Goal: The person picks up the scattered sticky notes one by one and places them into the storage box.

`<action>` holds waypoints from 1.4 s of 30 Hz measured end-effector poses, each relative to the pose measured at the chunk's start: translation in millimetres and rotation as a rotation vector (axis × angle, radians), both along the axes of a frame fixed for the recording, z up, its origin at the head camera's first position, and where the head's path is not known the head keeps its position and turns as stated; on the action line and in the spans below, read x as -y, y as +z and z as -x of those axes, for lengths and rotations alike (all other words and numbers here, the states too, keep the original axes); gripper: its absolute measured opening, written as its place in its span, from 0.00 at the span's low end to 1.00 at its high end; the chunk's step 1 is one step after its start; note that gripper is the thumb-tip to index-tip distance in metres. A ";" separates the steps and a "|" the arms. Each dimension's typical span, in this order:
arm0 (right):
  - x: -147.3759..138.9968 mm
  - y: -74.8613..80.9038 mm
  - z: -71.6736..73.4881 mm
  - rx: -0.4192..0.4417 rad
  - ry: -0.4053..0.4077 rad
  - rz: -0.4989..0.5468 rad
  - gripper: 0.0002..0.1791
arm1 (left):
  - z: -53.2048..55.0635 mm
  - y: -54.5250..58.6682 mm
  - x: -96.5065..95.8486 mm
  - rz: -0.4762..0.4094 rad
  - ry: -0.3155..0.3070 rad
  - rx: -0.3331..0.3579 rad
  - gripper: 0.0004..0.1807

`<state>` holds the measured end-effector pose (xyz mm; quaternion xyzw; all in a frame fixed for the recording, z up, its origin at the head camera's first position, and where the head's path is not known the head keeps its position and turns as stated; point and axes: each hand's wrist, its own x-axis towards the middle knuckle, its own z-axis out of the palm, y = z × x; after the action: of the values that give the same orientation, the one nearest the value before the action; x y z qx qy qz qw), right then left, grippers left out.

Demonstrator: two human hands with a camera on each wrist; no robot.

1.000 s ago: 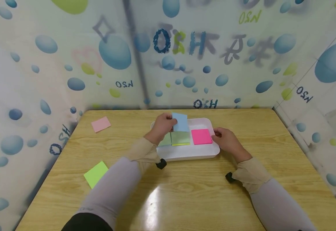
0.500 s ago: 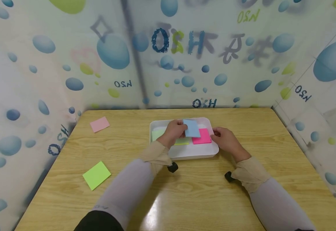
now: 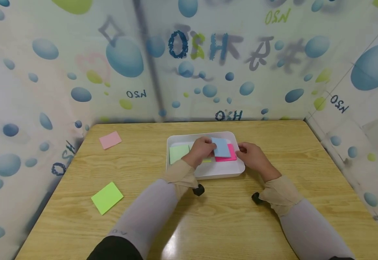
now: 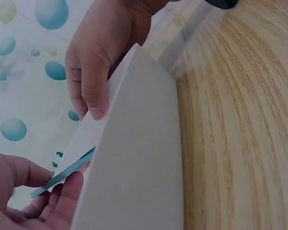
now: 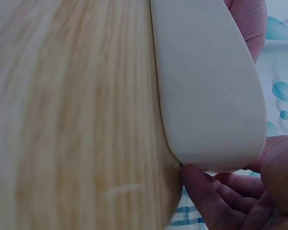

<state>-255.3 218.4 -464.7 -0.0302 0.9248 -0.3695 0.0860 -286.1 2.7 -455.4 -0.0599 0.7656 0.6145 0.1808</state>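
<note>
Centrally, a white tray [image 3: 221, 169] is sitting on the wood-grained desk [image 3: 234, 216]. Its walls are showing smooth, its corners rounded; its long axis is running left to right across the frame, the far rim lying near the desk's back edge. Wood surface is extending on either side of the tray and before it, to the bottom of the frame.

Left hand [image 3: 200, 151]: is reaching over the front rim and pinching a blue pad [image 3: 221, 148] by its left edge, thumb against fingers.

Blue pad: near-square, layered; is hanging over the tray's right half, partly covering a hot-pink pad [image 3: 233, 154]. Its broad face is turning upward in the head view; in the left wrist view its thin edge is slanting from lower left to upper right. Contact between the two is remaining unclear.

Right hand [image 3: 253, 157]: is gripping the tray's rounded right end, fingers curling at the wall.

Also in tray: pale green pad [image 3: 178, 154], lying at left; yellow-green pad [image 3: 206, 160], showing partly beyond the left hand.

On desk: pale pink note [image 3: 110, 139], lying upper left; lime pad [image 3: 107, 198], lying angled, lower left.
</note>
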 end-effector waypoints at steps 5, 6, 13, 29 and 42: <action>-0.1 -1.1 -0.2 -0.006 0.004 -0.005 0.24 | -2.9 2.5 -3.7 0.098 -0.024 -0.048 0.06; -0.2 -1.4 -0.2 -0.009 0.006 -0.005 0.24 | -3.4 3.0 -4.1 0.130 -0.031 -0.062 0.06; 0.1 -1.3 -2.0 -0.027 0.017 0.010 0.24 | -6.6 6.7 -4.6 0.314 -0.067 -0.138 0.09; -1.0 -2.5 0.3 -0.038 0.024 -0.008 0.24 | -9.1 7.8 -0.3 0.489 -0.169 -0.219 0.18; -2.3 -1.5 1.0 -0.016 0.019 -0.012 0.25 | -11.2 8.0 2.5 0.464 -0.171 -0.231 0.17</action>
<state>-256.4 220.7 -466.2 -0.0413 0.9273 -0.3627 0.0825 -274.8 0.2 -447.4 0.0358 0.9037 0.4079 0.1251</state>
